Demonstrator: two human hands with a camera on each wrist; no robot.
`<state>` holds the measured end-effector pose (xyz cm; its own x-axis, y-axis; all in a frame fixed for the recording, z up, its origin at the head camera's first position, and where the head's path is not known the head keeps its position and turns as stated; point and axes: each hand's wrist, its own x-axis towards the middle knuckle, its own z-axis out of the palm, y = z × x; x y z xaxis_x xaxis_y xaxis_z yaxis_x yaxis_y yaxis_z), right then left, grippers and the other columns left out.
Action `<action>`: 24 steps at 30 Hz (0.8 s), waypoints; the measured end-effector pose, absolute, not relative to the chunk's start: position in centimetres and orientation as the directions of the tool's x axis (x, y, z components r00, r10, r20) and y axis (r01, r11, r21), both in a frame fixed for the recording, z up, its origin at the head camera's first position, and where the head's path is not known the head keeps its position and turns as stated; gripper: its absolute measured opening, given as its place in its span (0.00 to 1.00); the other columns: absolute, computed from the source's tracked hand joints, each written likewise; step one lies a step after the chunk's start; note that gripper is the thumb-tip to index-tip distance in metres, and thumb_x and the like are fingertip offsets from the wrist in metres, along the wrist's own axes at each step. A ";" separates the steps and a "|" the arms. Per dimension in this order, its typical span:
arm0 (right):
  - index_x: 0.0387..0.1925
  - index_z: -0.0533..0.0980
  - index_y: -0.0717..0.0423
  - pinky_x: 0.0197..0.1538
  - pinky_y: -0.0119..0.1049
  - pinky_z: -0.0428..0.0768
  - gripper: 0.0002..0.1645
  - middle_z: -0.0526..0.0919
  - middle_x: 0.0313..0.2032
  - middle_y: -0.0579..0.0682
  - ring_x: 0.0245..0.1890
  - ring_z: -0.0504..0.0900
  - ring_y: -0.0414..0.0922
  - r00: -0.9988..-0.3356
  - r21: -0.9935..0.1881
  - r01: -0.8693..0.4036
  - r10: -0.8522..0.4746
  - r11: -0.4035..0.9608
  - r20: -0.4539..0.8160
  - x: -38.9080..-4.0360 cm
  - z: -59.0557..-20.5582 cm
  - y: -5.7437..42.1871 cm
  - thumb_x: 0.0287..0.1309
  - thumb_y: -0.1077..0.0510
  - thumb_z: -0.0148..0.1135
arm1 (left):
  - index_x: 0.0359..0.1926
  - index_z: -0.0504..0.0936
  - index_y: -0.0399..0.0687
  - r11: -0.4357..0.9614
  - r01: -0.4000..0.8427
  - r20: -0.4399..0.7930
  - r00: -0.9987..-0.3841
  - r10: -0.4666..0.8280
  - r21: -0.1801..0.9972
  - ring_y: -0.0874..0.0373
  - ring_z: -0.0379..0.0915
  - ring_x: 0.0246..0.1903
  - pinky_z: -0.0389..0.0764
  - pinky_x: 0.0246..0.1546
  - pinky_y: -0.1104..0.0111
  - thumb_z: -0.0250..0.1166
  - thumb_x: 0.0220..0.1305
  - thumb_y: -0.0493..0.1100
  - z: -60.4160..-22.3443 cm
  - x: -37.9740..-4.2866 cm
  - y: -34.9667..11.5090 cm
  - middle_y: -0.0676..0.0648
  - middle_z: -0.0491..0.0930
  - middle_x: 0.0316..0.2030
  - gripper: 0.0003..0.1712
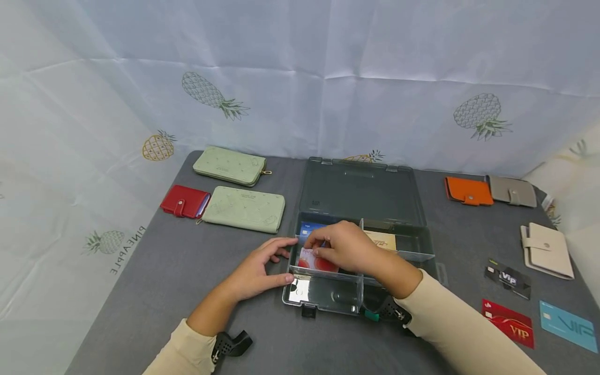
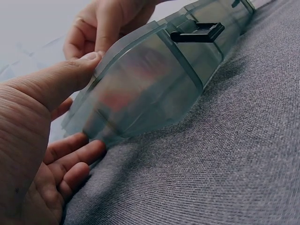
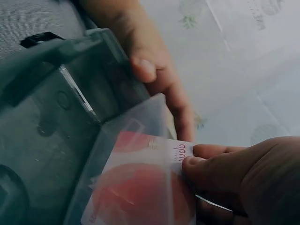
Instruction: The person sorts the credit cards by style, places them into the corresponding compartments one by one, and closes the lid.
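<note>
My right hand [image 1: 349, 245] pinches a white card with red round shapes [image 1: 317, 260] between thumb and fingers. In the right wrist view the card [image 3: 140, 183] stands behind a clear divider [image 3: 126, 154], its top corner at the fingertips. The divider belongs to a dark translucent storage box [image 1: 323, 294] with its lid [image 1: 363, 192] laid back. My left hand [image 1: 258, 268] rests at the box's left end, thumb on the rim and the other fingers loose along the side, as the left wrist view also shows. A blue card [image 1: 309, 228] and a yellow card [image 1: 382, 239] lie in rear compartments.
Two light green wallets [image 1: 229, 165] and a red card holder [image 1: 184, 201] lie left on the grey table [image 1: 154, 291]. Orange [image 1: 469, 191], grey [image 1: 512, 190] and cream [image 1: 547, 250] holders lie right, near black [image 1: 508, 278], red [image 1: 508, 322] and blue [image 1: 568, 324] VIP cards.
</note>
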<state>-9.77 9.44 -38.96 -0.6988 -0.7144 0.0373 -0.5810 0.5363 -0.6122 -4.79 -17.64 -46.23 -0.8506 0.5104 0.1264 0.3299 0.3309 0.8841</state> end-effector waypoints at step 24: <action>0.56 0.88 0.50 0.51 0.46 0.86 0.21 0.90 0.53 0.43 0.50 0.88 0.43 -0.718 -0.617 -0.602 -0.682 0.507 0.140 -7.1 -39.2 11.9 0.62 0.61 0.78 | 0.76 0.74 0.50 0.313 0.330 0.137 -0.850 0.509 0.891 0.53 0.80 0.57 0.79 0.55 0.59 0.79 0.62 0.41 -45.9 -4.7 -17.5 0.46 0.75 0.68 0.42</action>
